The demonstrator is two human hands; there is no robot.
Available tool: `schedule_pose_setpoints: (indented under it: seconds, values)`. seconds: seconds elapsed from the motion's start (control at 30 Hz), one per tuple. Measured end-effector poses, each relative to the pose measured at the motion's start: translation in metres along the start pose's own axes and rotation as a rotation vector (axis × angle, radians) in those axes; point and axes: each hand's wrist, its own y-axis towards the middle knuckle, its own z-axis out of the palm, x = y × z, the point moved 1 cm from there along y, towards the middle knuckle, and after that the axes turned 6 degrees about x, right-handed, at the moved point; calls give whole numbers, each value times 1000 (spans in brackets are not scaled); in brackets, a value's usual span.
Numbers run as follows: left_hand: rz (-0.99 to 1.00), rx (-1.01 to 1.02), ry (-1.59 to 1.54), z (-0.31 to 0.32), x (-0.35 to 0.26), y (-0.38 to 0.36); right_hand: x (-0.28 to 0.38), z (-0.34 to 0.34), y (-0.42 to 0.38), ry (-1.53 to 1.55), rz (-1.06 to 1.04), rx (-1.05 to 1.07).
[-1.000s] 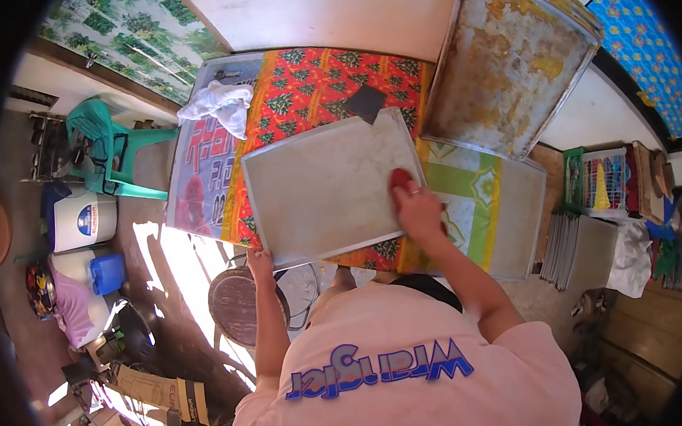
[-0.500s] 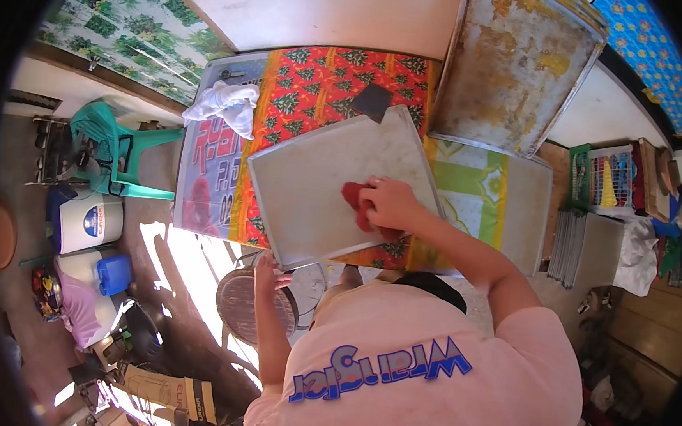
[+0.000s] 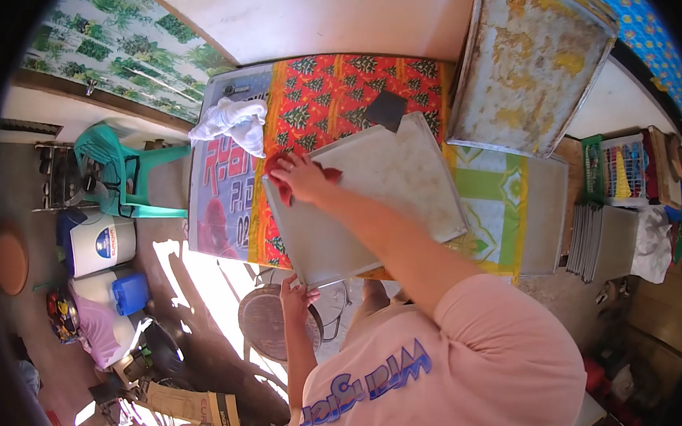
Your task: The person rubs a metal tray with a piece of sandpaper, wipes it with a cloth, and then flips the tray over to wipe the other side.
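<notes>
The right hand [image 3: 302, 181] hides part of the red cloth [image 3: 286, 197]. Whether the left hand [image 3: 297, 295], below that grip, touches the metal tray [image 3: 386, 173] is unclear. Right of it, the top edge crops a stained sheet pan [image 3: 529, 76].

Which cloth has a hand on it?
The red cloth, under the right hand, at a corner of the tray. The white cloth lies crumpled further left, with no hand on it.

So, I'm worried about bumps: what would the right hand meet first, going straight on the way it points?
Past the red cloth it holds, the right hand would probably meet the crumpled white cloth first, though depth is unclear.
</notes>
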Motion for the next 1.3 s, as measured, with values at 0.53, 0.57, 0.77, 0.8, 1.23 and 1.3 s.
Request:
schedule_pose_setpoints:
  seconds: [0.53, 0.57, 0.77, 0.8, 1.23, 1.3]
  values:
    - [28, -161, 102, 9, -4, 0, 28, -11, -248, 274, -480, 213]
    - [12, -178, 102, 7, -3, 2, 10, -28, -263, 229, -424, 240]
    - [-78, -243, 154, 3, -7, 5, -97, -85, -350, 16, -146, 158]
    - [-100, -252, 177, 6, -12, 2, -107, -98, -357, -76, -24, 205]
    - [345, -754, 969, 18, -4, 68, 21, -83, -204, 65, -72, -32]
    - [316, -710, 991, 28, 4, 64, 44, -31, -180, 102, -184, -27]
